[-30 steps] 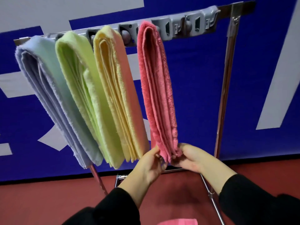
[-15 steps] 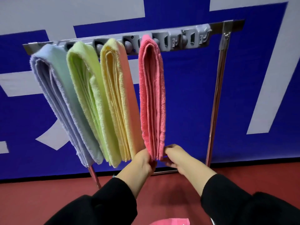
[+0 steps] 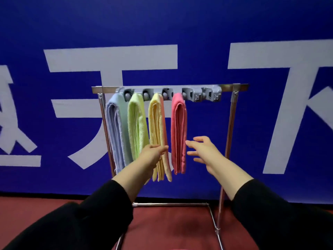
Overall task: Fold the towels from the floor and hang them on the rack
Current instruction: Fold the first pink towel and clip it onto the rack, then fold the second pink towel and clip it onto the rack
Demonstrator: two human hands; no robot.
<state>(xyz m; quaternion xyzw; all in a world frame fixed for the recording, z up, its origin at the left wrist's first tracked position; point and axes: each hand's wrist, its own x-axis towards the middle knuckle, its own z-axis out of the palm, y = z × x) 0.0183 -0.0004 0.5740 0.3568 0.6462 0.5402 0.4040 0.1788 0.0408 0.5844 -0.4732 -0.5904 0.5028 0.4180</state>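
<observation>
While the pink towel [image 3: 178, 132] hangs untouched between them, the left hand [image 3: 153, 156] and right hand [image 3: 203, 152] are held open, empty.

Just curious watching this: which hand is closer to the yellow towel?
Left. The left hand overlaps the yellow towel at its lower part; the right hand, open, is right of the pink towel.

This looks like a staged indoor space, not a home: a huge blue banner [image 3: 207, 33] with large white characters fills the wall, above a plain red floor [image 3: 171, 226] bearing a freestanding metal rack [image 3: 228, 141].
</observation>
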